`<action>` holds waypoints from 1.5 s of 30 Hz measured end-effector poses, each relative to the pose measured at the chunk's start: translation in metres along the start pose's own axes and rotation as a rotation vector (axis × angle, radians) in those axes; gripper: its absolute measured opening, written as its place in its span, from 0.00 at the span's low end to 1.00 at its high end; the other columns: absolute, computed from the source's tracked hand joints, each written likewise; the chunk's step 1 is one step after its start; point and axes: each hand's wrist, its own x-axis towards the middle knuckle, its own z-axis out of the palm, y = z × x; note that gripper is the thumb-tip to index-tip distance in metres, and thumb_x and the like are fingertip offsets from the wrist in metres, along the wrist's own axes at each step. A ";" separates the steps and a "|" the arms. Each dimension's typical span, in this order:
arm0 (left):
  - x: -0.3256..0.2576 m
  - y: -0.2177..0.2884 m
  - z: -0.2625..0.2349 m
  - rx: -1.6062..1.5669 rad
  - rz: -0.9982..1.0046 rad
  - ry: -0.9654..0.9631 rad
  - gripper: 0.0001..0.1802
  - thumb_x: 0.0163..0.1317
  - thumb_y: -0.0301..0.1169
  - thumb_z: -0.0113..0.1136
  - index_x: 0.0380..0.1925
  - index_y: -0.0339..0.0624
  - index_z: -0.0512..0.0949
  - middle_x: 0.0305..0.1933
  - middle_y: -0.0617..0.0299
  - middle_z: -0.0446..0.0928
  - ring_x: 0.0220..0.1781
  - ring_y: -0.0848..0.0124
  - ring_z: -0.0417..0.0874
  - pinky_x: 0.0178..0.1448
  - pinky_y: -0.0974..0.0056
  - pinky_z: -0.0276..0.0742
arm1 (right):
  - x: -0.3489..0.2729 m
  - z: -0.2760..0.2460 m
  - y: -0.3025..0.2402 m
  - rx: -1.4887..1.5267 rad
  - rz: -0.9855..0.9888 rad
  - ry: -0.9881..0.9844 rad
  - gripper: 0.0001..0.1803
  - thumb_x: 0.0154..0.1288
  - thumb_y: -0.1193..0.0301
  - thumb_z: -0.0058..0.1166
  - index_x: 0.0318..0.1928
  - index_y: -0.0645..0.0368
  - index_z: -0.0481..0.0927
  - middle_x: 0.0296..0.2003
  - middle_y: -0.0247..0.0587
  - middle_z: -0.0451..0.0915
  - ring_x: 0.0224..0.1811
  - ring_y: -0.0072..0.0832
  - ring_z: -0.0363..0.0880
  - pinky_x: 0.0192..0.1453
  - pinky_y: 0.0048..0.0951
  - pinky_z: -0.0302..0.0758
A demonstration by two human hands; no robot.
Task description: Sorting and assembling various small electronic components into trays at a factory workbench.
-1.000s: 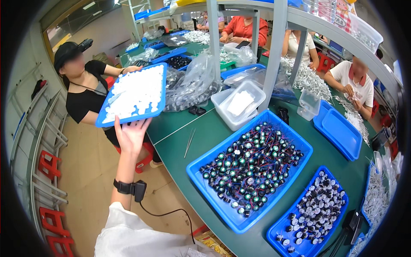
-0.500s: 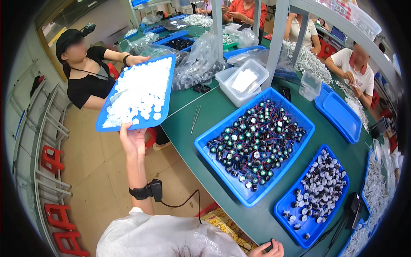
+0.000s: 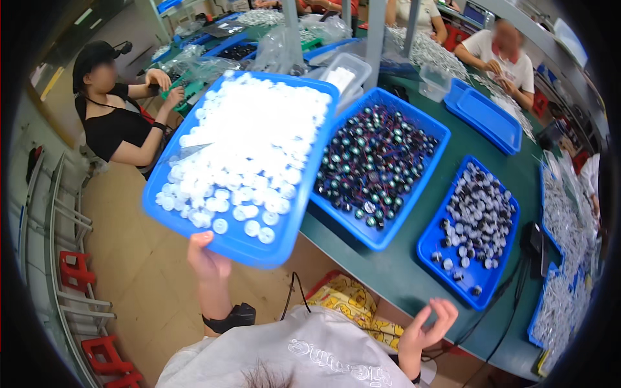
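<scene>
My left hand (image 3: 208,257) grips the near edge of a blue tray (image 3: 284,240), its thumb over the rim and the other fingers hidden beneath. Small white round discs (image 3: 252,174) cover much of the tray, which is held up in the air. At the lower right, my right hand (image 3: 428,328) is raised by the table edge with nothing in it, its fingers apart. Partly behind the lifted tray stands a blue bin (image 3: 381,240) of small black round parts with thin red and blue wires (image 3: 375,168). Nearest my right hand is a smaller blue tray (image 3: 432,258) of black-and-white round parts (image 3: 475,220).
A person in black (image 3: 123,123) sits at the left of the green table (image 3: 352,258). Stacked blue trays (image 3: 485,116), a clear plastic box (image 3: 435,83) and heaps of white strips (image 3: 569,200) lie rightward. Grey posts (image 3: 375,45) rise from the table. Red stools (image 3: 76,270) line the left.
The tray of white discs has come nearer and rightward in my left hand. The person in black has let go of it. My right hand has risen and spread its fingers.
</scene>
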 end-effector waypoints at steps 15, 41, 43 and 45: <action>-0.120 -0.088 0.018 -0.098 -0.693 -0.586 0.41 0.44 0.23 0.53 0.62 0.33 0.52 0.58 0.49 0.65 0.59 0.58 0.70 0.60 0.55 0.71 | 0.104 -0.004 -0.075 0.141 -0.524 -0.526 0.14 0.58 0.69 0.55 0.44 0.62 0.77 0.56 0.49 0.69 0.62 0.48 0.62 0.63 0.48 0.59; -0.081 -0.105 0.038 0.010 -0.724 -0.816 0.44 0.46 0.28 0.64 0.62 0.32 0.52 0.58 0.50 0.63 0.60 0.62 0.68 0.60 0.58 0.69 | 0.177 0.039 -0.065 0.010 -0.648 -0.870 0.14 0.61 0.65 0.54 0.41 0.65 0.78 0.40 0.44 0.72 0.45 0.37 0.69 0.53 0.37 0.64; -0.073 -0.102 0.039 -0.002 -0.715 -0.810 0.43 0.46 0.28 0.63 0.62 0.32 0.52 0.58 0.50 0.64 0.59 0.62 0.69 0.59 0.58 0.69 | 0.190 0.046 -0.071 0.065 -0.619 -0.861 0.13 0.61 0.66 0.53 0.40 0.64 0.78 0.39 0.44 0.74 0.44 0.37 0.70 0.52 0.37 0.65; -0.068 -0.098 0.037 -0.020 -0.798 -0.713 0.43 0.46 0.26 0.63 0.62 0.32 0.52 0.58 0.51 0.64 0.59 0.62 0.69 0.60 0.59 0.69 | 0.210 0.053 -0.072 0.128 -0.595 -0.846 0.12 0.61 0.67 0.53 0.39 0.64 0.79 0.38 0.44 0.75 0.44 0.38 0.71 0.51 0.36 0.66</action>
